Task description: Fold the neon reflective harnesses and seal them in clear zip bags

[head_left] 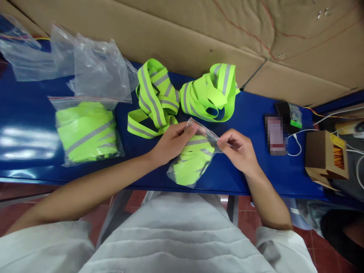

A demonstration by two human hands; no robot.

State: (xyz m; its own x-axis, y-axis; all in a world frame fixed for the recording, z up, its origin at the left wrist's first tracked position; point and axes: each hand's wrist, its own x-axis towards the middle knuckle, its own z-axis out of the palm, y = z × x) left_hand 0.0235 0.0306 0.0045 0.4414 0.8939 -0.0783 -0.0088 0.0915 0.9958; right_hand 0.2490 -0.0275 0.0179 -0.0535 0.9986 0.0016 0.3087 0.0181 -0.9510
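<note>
A clear zip bag [190, 161] with neon-yellow reflective straps inside lies near the table's front edge. My left hand [173, 142] pinches the left end of its zip top between thumb and fingers. At the other end of the seal, my right hand [237, 149] is closed on the bag's top edge. Just beyond my hands are two loose bundles of the same grey-striped strap, a left bundle [155, 94] and a right bundle [209, 93]. To the left, a filled zip bag [87, 132] lies flat, with straps showing through.
Several clear plastic bags [99, 68] lie at the back left of the blue table [250, 121]. On the right are a phone [275, 134] with a cable and an opened cardboard box [322, 155]. Cardboard [170, 30] lines the back edge. Part of another person [344, 231] shows at lower right.
</note>
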